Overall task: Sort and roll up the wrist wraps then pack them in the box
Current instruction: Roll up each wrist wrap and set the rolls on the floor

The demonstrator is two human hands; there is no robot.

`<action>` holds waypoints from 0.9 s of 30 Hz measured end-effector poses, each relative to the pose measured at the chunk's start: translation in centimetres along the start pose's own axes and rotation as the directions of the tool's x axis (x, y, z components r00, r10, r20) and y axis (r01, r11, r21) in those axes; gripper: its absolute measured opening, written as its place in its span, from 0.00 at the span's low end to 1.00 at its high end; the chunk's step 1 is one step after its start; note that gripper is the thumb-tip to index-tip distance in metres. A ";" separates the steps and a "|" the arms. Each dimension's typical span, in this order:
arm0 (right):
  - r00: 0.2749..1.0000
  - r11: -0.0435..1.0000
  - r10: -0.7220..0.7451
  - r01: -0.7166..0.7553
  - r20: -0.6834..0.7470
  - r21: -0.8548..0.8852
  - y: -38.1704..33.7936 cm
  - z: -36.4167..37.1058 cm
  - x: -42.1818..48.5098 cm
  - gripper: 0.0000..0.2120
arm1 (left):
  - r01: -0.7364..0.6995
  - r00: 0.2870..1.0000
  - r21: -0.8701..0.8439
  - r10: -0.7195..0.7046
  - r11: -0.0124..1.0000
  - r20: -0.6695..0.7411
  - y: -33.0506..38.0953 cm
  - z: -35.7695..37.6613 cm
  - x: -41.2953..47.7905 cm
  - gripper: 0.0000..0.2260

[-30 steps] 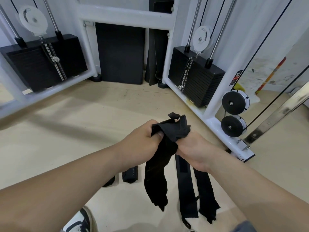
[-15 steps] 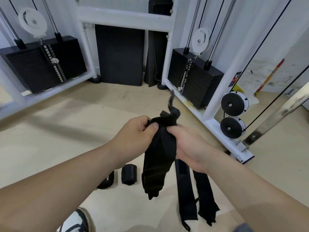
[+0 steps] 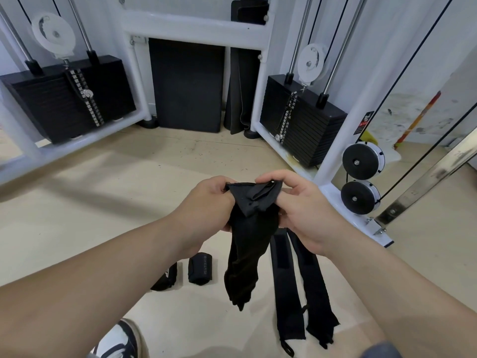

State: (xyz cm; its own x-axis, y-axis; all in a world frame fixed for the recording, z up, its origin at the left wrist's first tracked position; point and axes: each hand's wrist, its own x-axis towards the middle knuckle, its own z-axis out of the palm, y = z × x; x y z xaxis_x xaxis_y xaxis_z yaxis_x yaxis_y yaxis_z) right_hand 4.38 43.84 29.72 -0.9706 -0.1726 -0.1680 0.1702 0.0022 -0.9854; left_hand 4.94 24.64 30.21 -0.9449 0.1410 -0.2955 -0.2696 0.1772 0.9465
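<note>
A black wrist wrap (image 3: 247, 241) hung above the floor (image 3: 129, 189), its top edge pinched at either corner by the left hand (image 3: 206, 202) and the right hand (image 3: 304, 213), both equally near, its long axis dropping straight down. Two flat wraps (image 3: 284, 280) lay side by side beneath the right wrist, running lengthwise toward the person. Two rolled wraps (image 3: 200, 270) sat under the left forearm. A cable machine frame (image 3: 335, 161) stood beyond. No box showed.
</note>
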 end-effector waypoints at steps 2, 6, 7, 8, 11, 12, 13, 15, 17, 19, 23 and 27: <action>1.000 1.000 -0.007 0.007 0.025 0.012 -0.2 -0.3 -0.1 0.13 | 0.004 1.000 -0.045 -0.004 0.999 0.007 0.0 -0.3 0.0 0.12; 0.998 0.999 -0.033 0.033 0.058 -0.011 -0.3 -0.3 -0.2 0.16 | 0.014 1.000 -0.103 -0.014 0.995 -0.001 0.0 -0.5 -0.3 0.20; 0.996 0.999 -0.041 0.042 0.073 -0.011 -0.4 -0.3 -0.2 0.17 | 0.009 1.000 -0.114 -0.009 0.993 0.000 0.0 -0.5 -0.3 0.20; 0.994 0.999 -0.051 0.052 0.092 -0.014 -0.5 -0.4 -0.3 0.18 | 0.003 1.000 -0.123 -0.004 0.992 -0.004 0.1 -0.4 -0.4 0.20; 0.988 0.997 -0.065 0.071 0.138 -0.037 -0.4 -0.7 -0.4 0.19 | -0.020 0.999 -0.108 0.014 0.994 -0.053 0.2 -0.4 -0.5 0.22; 0.986 0.997 -0.066 0.073 0.151 -0.039 -0.4 -0.8 -0.4 0.19 | -0.030 0.998 -0.107 0.024 0.994 -0.057 0.3 -0.4 -0.6 0.23; 0.985 0.997 -0.063 0.069 0.163 -0.030 -0.4 -0.9 -0.4 0.19 | -0.038 0.998 -0.116 0.031 0.993 -0.058 0.4 -0.3 -0.6 0.23; 0.985 0.999 -0.031 0.028 0.172 0.018 -0.6 -0.9 -0.3 0.15 | -0.047 0.997 -0.132 0.039 0.990 -0.064 0.4 -0.3 -0.7 0.24; 0.988 0.999 -0.015 0.009 0.152 0.040 -0.6 -0.8 -0.2 0.12 | -0.049 0.997 -0.148 0.040 0.988 -0.064 0.4 -0.2 -0.8 0.24; 0.994 0.999 -0.033 0.033 0.107 0.003 -0.3 -0.5 -0.2 0.07 | -0.051 0.998 -0.165 0.043 0.985 -0.055 0.4 -0.1 -0.9 0.23; 0.998 0.998 -0.048 0.049 0.036 -0.035 0.3 0.0 -0.1 0.10 | -0.013 1.000 -0.246 0.008 0.969 -0.024 0.6 0.0 -1.0 0.22; 0.998 0.999 -0.043 0.044 -0.050 0.016 0.7 0.4 0.3 0.10 | 0.083 0.996 -0.366 -0.072 0.927 0.042 1.1 0.0 -1.2 0.13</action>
State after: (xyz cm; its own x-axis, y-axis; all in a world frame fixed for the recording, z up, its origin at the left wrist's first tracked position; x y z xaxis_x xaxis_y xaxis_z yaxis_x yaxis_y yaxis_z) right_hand 4.28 43.40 28.99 -0.9843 -0.1234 -0.1263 0.1298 -0.0209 -0.9913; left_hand 5.76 24.67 31.59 -0.9142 0.1687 -0.3684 -0.3960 -0.1801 0.9004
